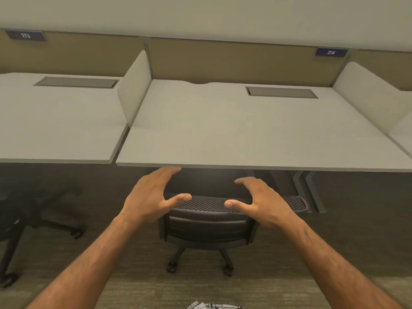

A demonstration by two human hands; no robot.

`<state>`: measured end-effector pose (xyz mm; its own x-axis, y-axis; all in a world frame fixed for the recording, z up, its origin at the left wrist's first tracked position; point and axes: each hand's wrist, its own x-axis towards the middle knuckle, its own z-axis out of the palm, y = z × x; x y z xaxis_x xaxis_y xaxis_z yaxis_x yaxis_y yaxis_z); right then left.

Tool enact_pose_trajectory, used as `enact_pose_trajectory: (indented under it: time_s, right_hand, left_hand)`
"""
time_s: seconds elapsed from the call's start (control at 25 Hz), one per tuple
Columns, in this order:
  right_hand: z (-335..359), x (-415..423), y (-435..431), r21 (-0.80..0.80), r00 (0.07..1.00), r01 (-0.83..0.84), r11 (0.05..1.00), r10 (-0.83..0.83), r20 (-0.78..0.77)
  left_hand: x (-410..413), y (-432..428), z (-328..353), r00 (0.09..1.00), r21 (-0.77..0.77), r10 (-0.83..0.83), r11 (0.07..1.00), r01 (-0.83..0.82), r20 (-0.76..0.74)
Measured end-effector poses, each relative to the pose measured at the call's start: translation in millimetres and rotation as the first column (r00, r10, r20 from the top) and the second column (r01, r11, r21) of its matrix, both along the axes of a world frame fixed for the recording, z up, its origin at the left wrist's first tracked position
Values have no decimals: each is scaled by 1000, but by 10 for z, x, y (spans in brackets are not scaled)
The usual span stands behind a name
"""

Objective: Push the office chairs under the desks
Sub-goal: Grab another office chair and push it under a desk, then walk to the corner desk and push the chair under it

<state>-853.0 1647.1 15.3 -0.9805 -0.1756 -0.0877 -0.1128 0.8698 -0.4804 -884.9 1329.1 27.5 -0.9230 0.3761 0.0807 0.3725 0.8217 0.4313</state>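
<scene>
A black office chair (209,228) with a mesh backrest stands right in front of me, its back top just short of the front edge of a white desk (234,139). Its seat reaches into the dark space under the desk. My left hand (153,197) hovers above the left part of the backrest, fingers spread, holding nothing. My right hand (263,201) hovers above the right part in the same way. Both thumbs point toward each other over the mesh rim. Whether the palms touch the chair is unclear.
A second white desk (55,126) stands to the left behind a low divider panel (136,85). Another black chair base (44,219) sits on the carpet at left. A desk leg (310,190) stands right of the chair. Number plates hang on the back panel.
</scene>
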Motion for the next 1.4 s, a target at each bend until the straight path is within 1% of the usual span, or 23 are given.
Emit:
enact_pose_trajectory:
  time_s: [0.08,0.2,0.28,0.36,0.44,0.56,0.64,0.8,1.0,1.08,1.24,1.4]
  right_hand:
    - [49,-178,-140,-38,998,-62,997,62,1]
    - [84,-439,-517,-26,984,-177,984,176,-35]
    - [96,-589,-862,-28,962,-264,964,261,-77]
    - [113,-698,-1269,-32,920,-372,927,364,-147]
    - [156,-719,-1770,-37,860,-477,878,458,-223]
    - [229,-601,-2518,-27,777,-585,810,551,-306]
    - [251,-463,-3060,-9,711,-656,754,615,-342]
    - [219,-98,-4159,28,607,-750,661,705,-368]
    - [43,494,-5393,202,472,-805,559,808,-354]
    - [-56,696,-5803,229,450,-819,527,836,-314]
    - [-227,1019,-6547,233,427,-850,472,877,-220]
    - [-377,1147,-7279,291,356,-875,388,921,-159]
  left_hand:
    - [-1,-43,23,996,40,82,996,-81,-22]
    - [84,-349,20,969,-31,235,971,-238,-83]
    - [258,-684,-3,927,-80,358,926,-368,-115]
    - [538,-1043,-18,864,-119,484,858,-500,-143]
    - [900,-1434,-9,783,-114,585,781,-614,-212]
    - [1419,-1976,37,667,-80,672,683,-726,-322]
    - [1741,-2361,67,591,-66,723,612,-788,-358]
    - [2352,-3123,3,489,-79,794,497,-864,-362]
    - [3142,-4059,-236,417,-139,851,393,-909,-320]
    - [3430,-4398,-318,396,-166,870,362,-917,-294]
    - [3862,-4986,-464,361,-200,896,316,-928,-259]
    - [4043,-5584,-641,313,-226,923,263,-938,-222]
